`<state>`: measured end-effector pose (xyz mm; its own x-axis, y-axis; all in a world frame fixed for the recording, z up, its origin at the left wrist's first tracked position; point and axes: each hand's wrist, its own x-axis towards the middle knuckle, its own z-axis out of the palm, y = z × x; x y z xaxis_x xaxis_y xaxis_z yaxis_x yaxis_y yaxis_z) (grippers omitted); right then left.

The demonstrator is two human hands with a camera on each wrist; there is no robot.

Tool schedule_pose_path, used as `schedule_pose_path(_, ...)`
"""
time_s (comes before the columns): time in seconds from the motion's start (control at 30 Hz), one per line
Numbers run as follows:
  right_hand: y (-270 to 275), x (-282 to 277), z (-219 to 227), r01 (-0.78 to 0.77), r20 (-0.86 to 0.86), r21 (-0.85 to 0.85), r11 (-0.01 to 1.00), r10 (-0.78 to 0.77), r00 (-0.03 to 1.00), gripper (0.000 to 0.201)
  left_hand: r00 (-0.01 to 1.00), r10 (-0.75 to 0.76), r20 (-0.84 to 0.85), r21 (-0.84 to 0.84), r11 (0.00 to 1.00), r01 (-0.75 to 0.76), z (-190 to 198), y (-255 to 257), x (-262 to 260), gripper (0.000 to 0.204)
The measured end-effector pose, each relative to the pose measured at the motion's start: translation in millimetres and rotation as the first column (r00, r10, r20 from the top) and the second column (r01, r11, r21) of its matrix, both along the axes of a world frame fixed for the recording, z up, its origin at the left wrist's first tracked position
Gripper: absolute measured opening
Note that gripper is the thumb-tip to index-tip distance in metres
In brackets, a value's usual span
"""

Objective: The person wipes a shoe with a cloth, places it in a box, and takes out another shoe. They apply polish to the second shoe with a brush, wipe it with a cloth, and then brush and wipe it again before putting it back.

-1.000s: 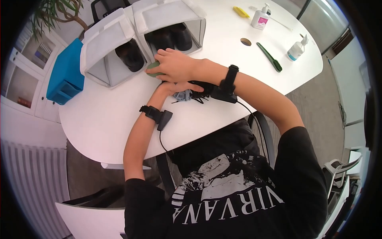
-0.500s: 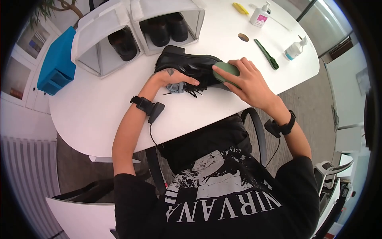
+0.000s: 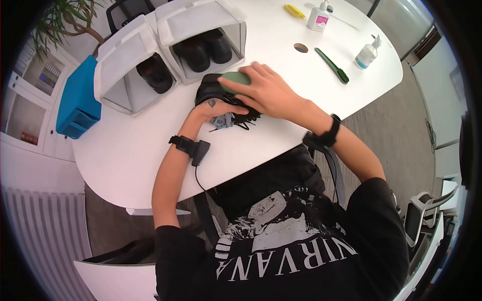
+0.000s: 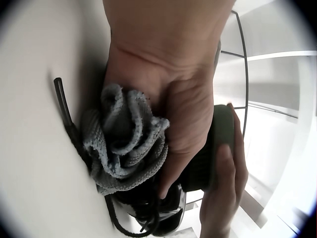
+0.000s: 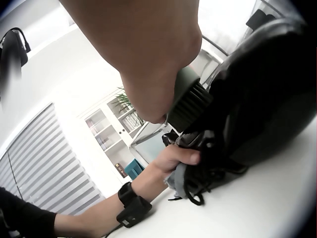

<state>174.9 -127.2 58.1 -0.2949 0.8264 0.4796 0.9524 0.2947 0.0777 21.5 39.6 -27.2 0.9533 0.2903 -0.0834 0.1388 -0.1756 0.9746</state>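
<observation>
A black lace-up shoe (image 3: pixel 208 89) lies on its side on the white table, its glossy toe (image 5: pixel 267 94) filling the right of the right wrist view. My left hand (image 3: pixel 221 108) grips it near the opening, thumb across the laces and the other fingers hidden. Crumpled grey knitted cloth (image 4: pixel 126 148) bunches at the opening beside that palm. With my right hand (image 3: pixel 271 93) I hold a green-backed shoe brush (image 3: pixel 236 82) over the shoe's upper side. Its dark bristles (image 5: pixel 190 106) face the leather, and they meet the shoe's outline in the right wrist view.
Two white shoe boxes (image 3: pixel 201 22) with dark shoes inside stand behind the shoe, a blue case (image 3: pixel 78 100) at their left. Farther right lie a green long-handled brush (image 3: pixel 331 65) and a yellow item (image 3: pixel 294 11). Near them are a pump bottle (image 3: pixel 319 17) and a spray bottle (image 3: pixel 367 54).
The brush in my right hand went from the heel end rightward to the toe, then partway back left along the shoe. My left hand keeps its grip on the shoe.
</observation>
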Motion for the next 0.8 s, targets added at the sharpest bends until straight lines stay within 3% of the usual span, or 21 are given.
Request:
schedule_pose_path(0.1, -54, 8, -6, 0.102, 0.022, 0.008, 0.995, -0.102, 0.995, 0.058, 1.000, 0.000, 0.020, -0.043, 0.999, 0.001, 8, -6, 0, 0.061)
schedule_pose_path(0.27, -112, 15, -29, 0.259, 0.097, 0.004, 0.966, -0.258, 0.961, 0.065, 0.984, -0.076, -0.164, -0.245, 0.969, 0.034, 1, -4, 3, 0.050)
schedule_pose_path(0.37, -98, 29, -42, 0.338, 0.053, 0.072, 0.938, -0.342, 0.938, 0.065, 0.996, 0.003, -0.091, -0.233, 0.972, -0.024, -8, -11, 10, 0.049)
schedule_pose_path(0.47, -61, 40, -52, 0.366, -0.138, 0.106, 0.924, -0.351, 0.926, 0.065, 0.961, 0.097, -0.259, -0.358, 0.915, -0.189, -37, -7, 26, 0.047)
schedule_pose_path(0.63, -5, 35, -51, 0.321, -0.232, 0.196, 0.927, -0.274, 0.933, 0.067, 0.949, 0.259, -0.182, -0.499, 0.807, -0.316, -21, -25, 34, 0.039)
schedule_pose_path(0.73, 17, 26, -38, 0.280, -0.243, 0.236, 0.930, -0.223, 0.944, 0.067, 0.956, 0.263, -0.127, -0.616, 0.735, -0.284, -14, -32, 32, 0.033)
schedule_pose_path(0.8, 17, 23, -41, 0.271, -0.239, 0.249, 0.930, -0.212, 0.947, 0.066, 0.936, 0.245, -0.253, -0.580, 0.736, -0.349, -13, -23, 31, 0.027)
